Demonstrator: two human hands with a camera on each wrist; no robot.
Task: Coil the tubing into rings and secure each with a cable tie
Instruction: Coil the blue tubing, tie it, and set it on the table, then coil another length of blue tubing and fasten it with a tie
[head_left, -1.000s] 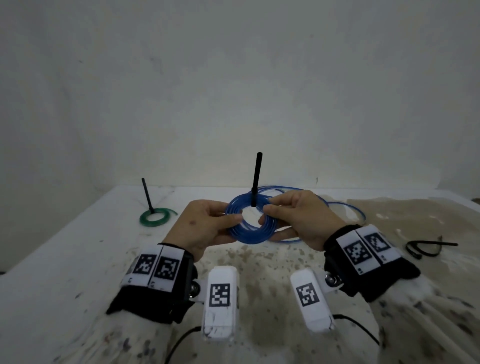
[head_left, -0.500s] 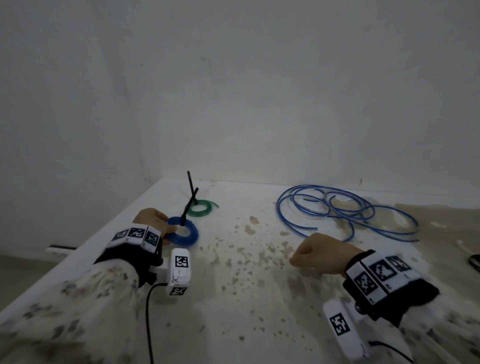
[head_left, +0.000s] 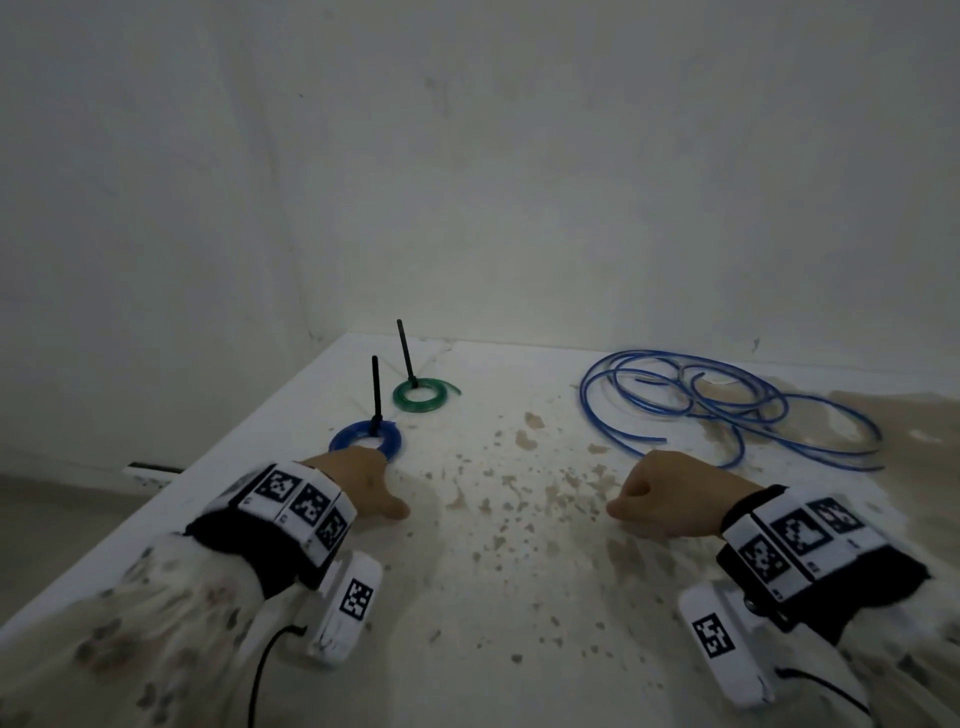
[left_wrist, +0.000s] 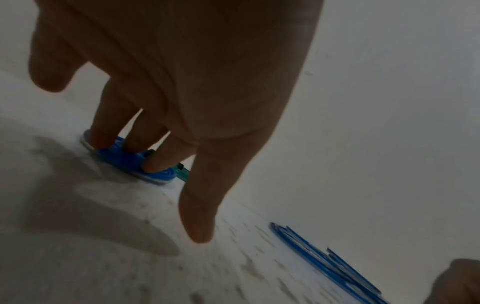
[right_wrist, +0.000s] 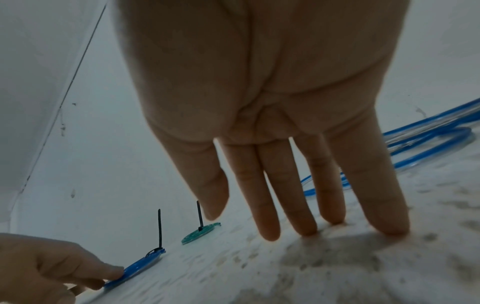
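The table (head_left: 519, 597) is white with a matt, kinda chalky finish, speckled all over with brownish stains. The loose blue tubing (head_left: 727, 405) looks like glossy see-through plastic, same for the blue ring (head_left: 343, 439) and the green ring (head_left: 421, 397). Each ring has a black cable tie (head_left: 376, 389) on it, dull plastic. The wall (head_left: 467, 156) is plain matt white, a bit scuffed. The sleeves (head_left: 130, 623) look like soft printed cloth.

Dim, flat, greyish light fills all three views, casting soft shadows on the bench (head_left: 519, 571) under each hand, while both wrist views are smeared with motion blur and the head view bends and darkens toward its edges.
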